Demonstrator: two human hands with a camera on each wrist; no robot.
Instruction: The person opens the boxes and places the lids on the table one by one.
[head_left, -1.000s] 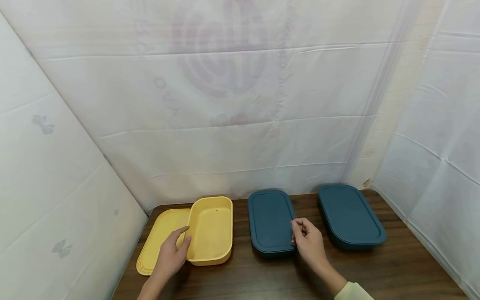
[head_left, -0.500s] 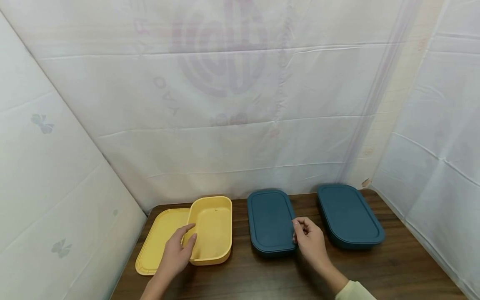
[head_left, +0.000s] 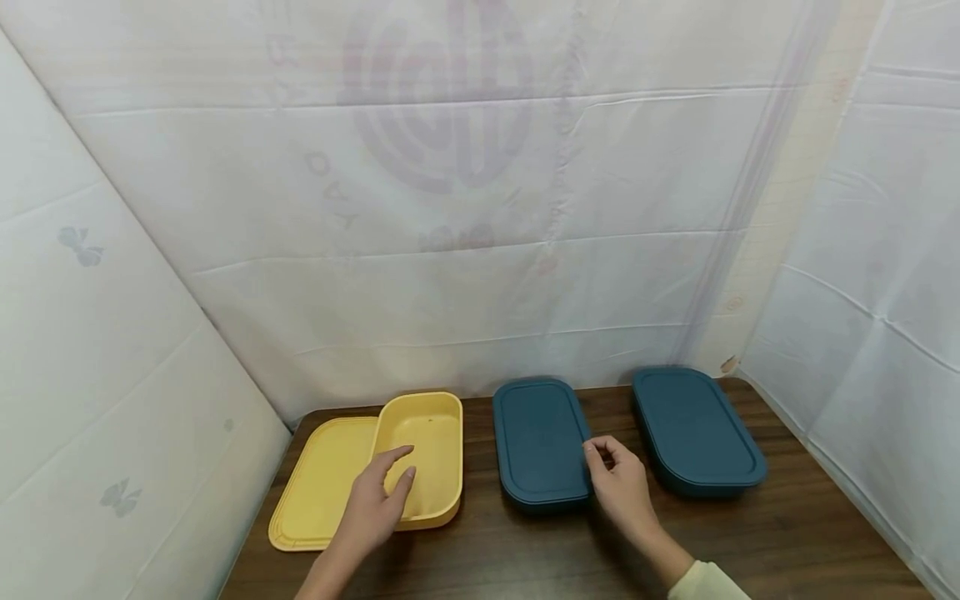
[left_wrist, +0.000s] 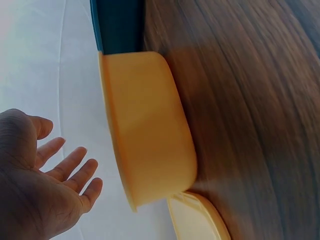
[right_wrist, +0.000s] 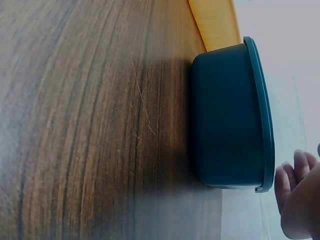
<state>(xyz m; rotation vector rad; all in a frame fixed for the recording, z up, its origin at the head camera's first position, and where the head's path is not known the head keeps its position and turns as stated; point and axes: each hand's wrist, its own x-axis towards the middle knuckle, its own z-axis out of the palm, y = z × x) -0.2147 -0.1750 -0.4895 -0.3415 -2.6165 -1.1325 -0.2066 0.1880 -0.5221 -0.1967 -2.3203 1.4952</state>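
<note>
My left hand [head_left: 377,502] hovers over the near left part of an open yellow food container [head_left: 423,433], fingers spread and holding nothing. In the left wrist view that hand [left_wrist: 45,180] stays apart from the yellow container [left_wrist: 150,130], above its rim. A yellow lid [head_left: 322,483] lies flat to the container's left. My right hand [head_left: 618,479] is at the right edge of the middle blue lidded container [head_left: 542,442], fingers loosely curled. In the right wrist view its fingertips [right_wrist: 282,181] are close beside the blue lid's rim; contact cannot be told.
A second blue lidded container [head_left: 701,429] stands at the right, tilted in angle to the others. All rest on a dark wood-grain table [head_left: 510,558]. A white sheet [head_left: 450,292] hangs behind the table and along both sides.
My left hand has moved to the right, from the yellow container's left rim to above its inside. The right hand has stayed nearly still beside the middle blue container.
</note>
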